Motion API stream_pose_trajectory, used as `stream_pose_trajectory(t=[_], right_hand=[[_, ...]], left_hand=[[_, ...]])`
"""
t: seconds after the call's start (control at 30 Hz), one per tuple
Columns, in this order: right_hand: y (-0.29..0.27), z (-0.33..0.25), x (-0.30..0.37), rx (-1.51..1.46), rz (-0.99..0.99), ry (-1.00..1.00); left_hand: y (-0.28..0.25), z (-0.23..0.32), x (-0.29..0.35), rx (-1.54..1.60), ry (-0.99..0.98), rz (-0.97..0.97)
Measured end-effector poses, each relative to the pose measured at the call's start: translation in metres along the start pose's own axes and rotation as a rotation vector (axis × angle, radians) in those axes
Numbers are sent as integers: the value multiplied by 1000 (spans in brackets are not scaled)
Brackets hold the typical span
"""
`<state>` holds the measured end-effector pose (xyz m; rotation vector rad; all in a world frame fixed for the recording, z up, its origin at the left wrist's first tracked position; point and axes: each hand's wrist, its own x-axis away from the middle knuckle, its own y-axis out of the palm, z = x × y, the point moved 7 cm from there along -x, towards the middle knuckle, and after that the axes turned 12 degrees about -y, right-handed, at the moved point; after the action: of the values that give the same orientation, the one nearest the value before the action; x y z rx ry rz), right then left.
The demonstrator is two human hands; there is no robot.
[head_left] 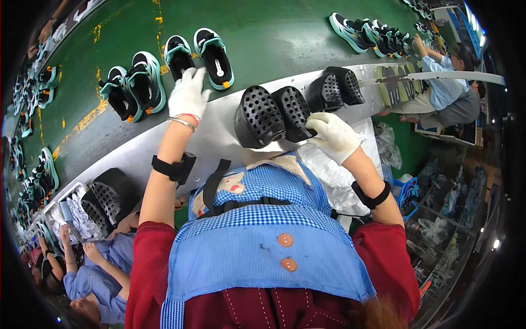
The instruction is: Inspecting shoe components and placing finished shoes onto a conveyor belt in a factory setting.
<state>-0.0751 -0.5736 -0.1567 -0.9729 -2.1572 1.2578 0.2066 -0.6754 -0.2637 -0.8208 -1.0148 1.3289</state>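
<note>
My left hand [188,96], in a white glove, reaches over the heel of a black and teal sneaker [178,48]. Its fingers are stretched out and partly spread; the sneaker's heel is hidden beneath them. A matching sneaker [214,57] with an orange heel tab stands just to the right. My right hand [332,136], gloved too, is closed on the near right edge of a black perforated plastic shell [292,109]. Another such shell [259,116] sits against it on the left. Two more black shells [326,92] stand beyond my right hand.
The green conveyor belt [263,44] carries more sneakers [134,88] at left and a row [372,35] at far right. A metal ledge [219,129] borders it. Black shells [112,197] sit by a tray at lower left. Co-workers sit at far right [446,88] and lower left [104,274].
</note>
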Motion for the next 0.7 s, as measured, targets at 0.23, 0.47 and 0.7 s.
stream_pose_trajectory(t=[0.23, 0.47, 0.7], right_hand=[[-71, -22, -20, -44, 128, 52], [-77, -44, -117, -99, 88, -275], [-17, -29, -176, -198, -265, 116]], left_hand=[[-24, 37, 15, 709, -40, -98], [-32, 107, 25, 1874, -119, -986], [-2, 46, 5, 1938, -353, -537]])
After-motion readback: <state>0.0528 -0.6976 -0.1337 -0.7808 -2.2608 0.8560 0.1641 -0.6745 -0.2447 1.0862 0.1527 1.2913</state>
